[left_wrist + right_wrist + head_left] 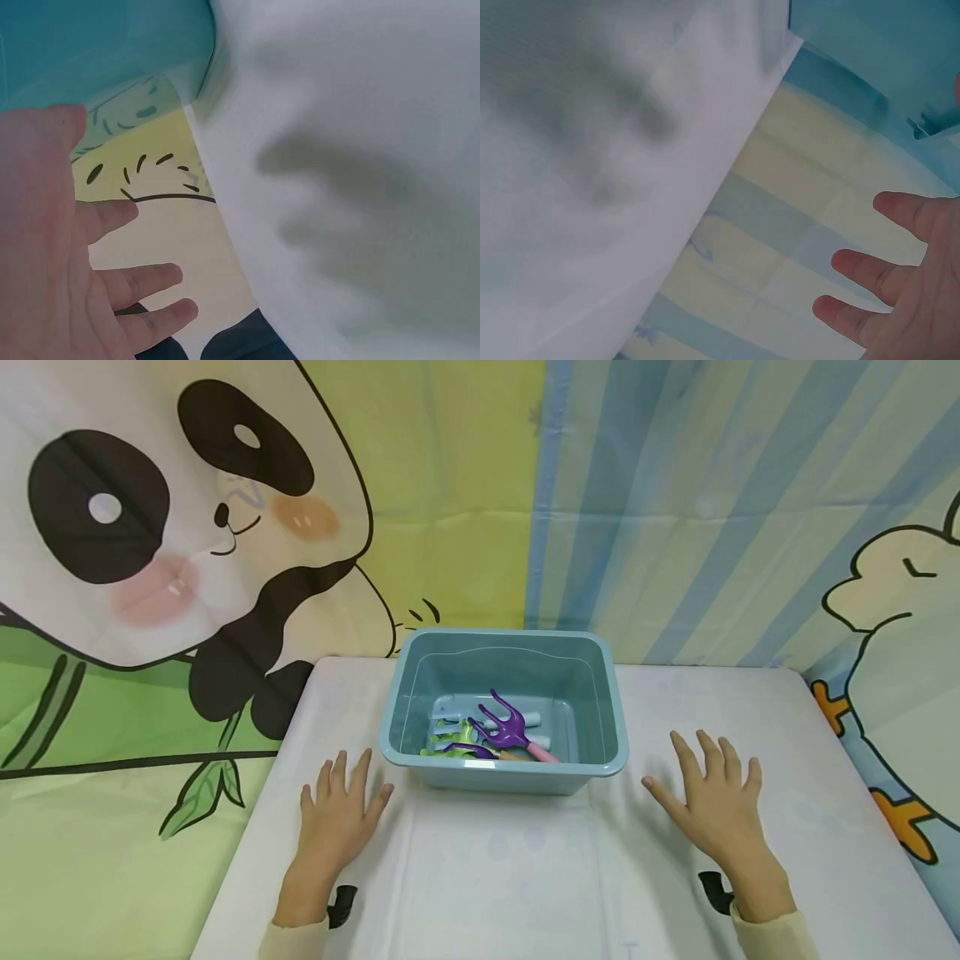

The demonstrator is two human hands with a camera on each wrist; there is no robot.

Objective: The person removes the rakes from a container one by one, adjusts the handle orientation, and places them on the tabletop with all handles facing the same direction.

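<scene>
a blue-green rectangular plastic tub (495, 780) stood on a white covered table (502, 877), near its far edge and between the two hands. inside, a shiny purple three-pronged toy fork with a pink handle (510, 729) lay on top, its prongs pointing up and left. it partly hid some pale blue toy tools (534, 719) beneath it. bright green toy pieces (462, 733) lay to its left, and a purple-headed tool with a tan handle (480, 750) lay close to the tub's front wall, which hid the lowest parts.

the left hand (333, 822) and the right hand (722, 818) hovered apart from the tub, fingers spread, holding nothing. behind the table hung a printed fabric backdrop (465, 510) with a large panda on the left and blue stripes.
</scene>
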